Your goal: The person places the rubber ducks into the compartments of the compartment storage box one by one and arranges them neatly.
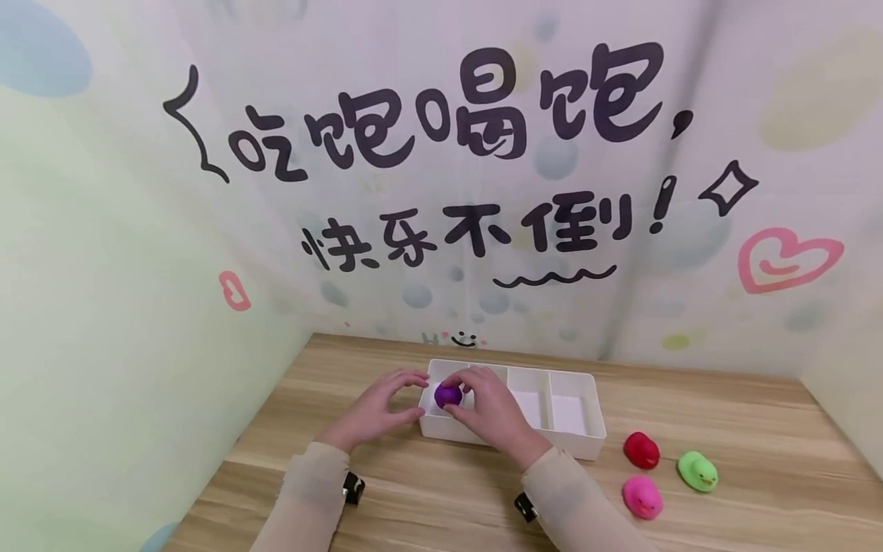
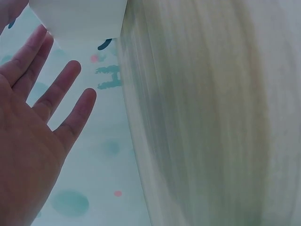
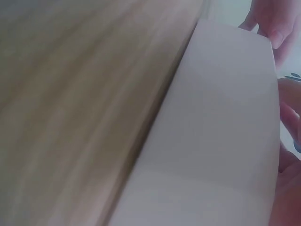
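A white divided tray (image 1: 578, 446) stands on the wooden table, its compartments in a row. My right hand (image 1: 495, 414) reaches over its left part and pinches a rounded purple toy (image 1: 448, 395) between thumb and fingers, at the leftmost compartment. Whether the toy touches the compartment floor, I cannot tell. At the tray's left end is my left hand (image 1: 375, 410), thumb and fingertips close to the wall. Seen in the left wrist view, the fingers of the left hand (image 2: 30, 127) are spread and hold nothing. The tray's long wall (image 3: 211, 127) hides part of the right hand in the right wrist view.
Right of the tray lie a red toy duck (image 1: 642, 450), a green toy duck (image 1: 698, 471) and a pink toy duck (image 1: 642, 497). A printed cloth wall (image 1: 414, 307) rises behind the table's back edge, with pale walls on both sides.
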A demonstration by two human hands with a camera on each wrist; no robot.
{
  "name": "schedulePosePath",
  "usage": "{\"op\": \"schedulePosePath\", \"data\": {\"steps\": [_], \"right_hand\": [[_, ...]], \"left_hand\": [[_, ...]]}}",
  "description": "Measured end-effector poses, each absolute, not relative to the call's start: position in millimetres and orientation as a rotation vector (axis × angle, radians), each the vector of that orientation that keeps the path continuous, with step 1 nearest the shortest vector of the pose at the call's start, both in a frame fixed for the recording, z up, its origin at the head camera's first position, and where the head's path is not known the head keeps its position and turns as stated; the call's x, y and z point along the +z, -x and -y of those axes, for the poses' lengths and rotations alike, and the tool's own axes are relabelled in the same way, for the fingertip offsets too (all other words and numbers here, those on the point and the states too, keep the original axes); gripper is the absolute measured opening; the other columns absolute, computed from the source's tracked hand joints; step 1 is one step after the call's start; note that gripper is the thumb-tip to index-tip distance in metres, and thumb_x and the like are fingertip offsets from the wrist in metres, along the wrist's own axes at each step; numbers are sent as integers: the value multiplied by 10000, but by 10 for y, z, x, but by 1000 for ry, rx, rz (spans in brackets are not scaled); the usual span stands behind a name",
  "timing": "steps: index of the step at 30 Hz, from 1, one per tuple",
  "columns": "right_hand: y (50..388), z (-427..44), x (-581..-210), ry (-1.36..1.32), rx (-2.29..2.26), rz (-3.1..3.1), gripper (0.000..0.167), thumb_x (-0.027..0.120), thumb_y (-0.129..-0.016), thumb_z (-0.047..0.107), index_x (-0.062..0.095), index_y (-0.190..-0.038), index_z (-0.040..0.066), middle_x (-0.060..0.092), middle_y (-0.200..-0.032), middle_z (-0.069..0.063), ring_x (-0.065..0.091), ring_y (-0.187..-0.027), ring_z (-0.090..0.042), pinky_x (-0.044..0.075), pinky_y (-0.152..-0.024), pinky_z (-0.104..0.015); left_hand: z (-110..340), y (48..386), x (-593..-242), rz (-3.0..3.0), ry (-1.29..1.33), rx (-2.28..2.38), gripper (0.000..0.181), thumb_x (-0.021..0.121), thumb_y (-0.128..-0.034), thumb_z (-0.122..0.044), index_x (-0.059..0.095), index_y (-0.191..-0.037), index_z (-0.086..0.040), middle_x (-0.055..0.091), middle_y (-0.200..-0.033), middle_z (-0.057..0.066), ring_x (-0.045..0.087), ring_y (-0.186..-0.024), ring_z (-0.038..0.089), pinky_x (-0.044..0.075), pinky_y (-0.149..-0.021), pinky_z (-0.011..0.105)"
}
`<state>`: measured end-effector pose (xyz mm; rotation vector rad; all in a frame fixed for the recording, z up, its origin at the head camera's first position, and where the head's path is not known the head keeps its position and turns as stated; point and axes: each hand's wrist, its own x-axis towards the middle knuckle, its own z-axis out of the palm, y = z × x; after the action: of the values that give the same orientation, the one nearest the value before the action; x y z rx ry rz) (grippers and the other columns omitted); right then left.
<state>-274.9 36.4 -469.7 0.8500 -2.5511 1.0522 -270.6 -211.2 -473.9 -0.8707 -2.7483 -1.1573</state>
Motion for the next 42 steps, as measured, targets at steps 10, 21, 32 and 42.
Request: {"op": "schedulePosePath", "data": {"steps": [10,21,32,42], "right_hand": [[2875,-281,-4602,-862,850,2718,254,878,-832,226,754,-1049,185,736,-987,46,609,-931,-183,529,-805,-340],[2939,-256,-4614,-852,737,2797,251,897,-808,243,754,-1001,171,723,-904,50,579,-856,-134,518,-760,-331],[2976,-186,-4624,-749,754,2875,250,895,-810,264,742,-989,182,734,-918,39,596,-846,-143,537,-765,-357],[2989,-104,-4610,-663,748,2939,264,914,-777,192,726,-956,146,723,-889,-22,620,-824,-177,570,-786,-391]], "left_hand": [[2099,2711,-4712,2749,900,-1194,393,742,-959,-204,636,-1328,-122,543,-1524,51,501,-1410,300,435,-1152,565],[2073,2699,-4736,2761,879,-1270,416,732,-964,-191,621,-1350,-81,530,-1525,84,548,-1312,404,472,-1062,640],[2113,2727,-4742,2761,864,-1284,420,734,-963,-196,621,-1349,-74,534,-1521,72,573,-1258,413,496,-1015,615],[2116,2722,-4744,2764,846,-1298,399,735,-962,-184,627,-1331,-78,531,-1523,76,574,-1250,399,493,-1015,621]]}}
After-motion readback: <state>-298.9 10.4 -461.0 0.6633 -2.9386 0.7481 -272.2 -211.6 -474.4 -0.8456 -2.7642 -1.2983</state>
